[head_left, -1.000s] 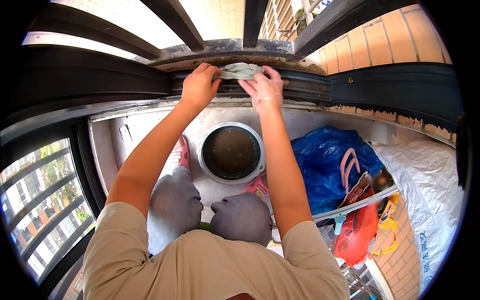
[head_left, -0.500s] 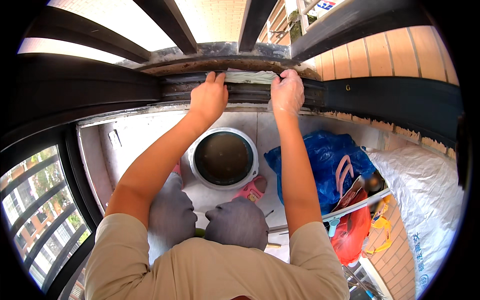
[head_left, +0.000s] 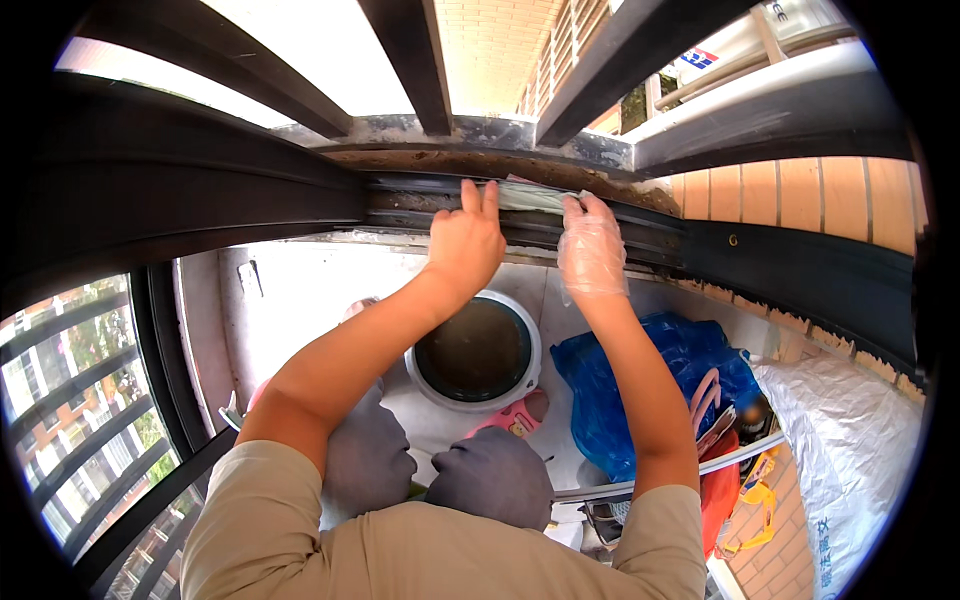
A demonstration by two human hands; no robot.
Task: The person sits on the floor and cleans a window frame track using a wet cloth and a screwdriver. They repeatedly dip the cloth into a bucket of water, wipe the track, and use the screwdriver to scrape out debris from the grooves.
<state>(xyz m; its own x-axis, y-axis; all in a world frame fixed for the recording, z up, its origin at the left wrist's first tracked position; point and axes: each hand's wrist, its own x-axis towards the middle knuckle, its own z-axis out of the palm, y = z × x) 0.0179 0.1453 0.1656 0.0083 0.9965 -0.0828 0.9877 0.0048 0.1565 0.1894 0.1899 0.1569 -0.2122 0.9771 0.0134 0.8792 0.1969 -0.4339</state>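
Note:
A pale, greenish-white cloth (head_left: pixel 538 197) lies along the dark grooved window track (head_left: pixel 530 222) at the top of the low wall. My right hand (head_left: pixel 592 250), in a clear plastic glove, pinches the right end of this cloth. My bare left hand (head_left: pixel 467 240) rests on the track by the cloth's left end. Two of its fingers are stretched out and apart; the thumb is hidden. Below my hands, on the floor, stands a white-rimmed bucket (head_left: pixel 472 352) of murky brown water, its upper left edge partly covered by my left forearm.
Dark metal bars (head_left: pixel 405 65) stand beyond the track. To the right lie a blue plastic bag (head_left: pixel 625 400), a red bag (head_left: pixel 718 500) and a white woven sack (head_left: pixel 850 440). Pink slippers (head_left: pixel 520 415) show near my knees. A barred glass panel (head_left: pixel 90 400) is on the left.
The whole view has shifted, so the track, bucket and bags appear farther right and lower. My hands are closer together, the right one still on the cloth.

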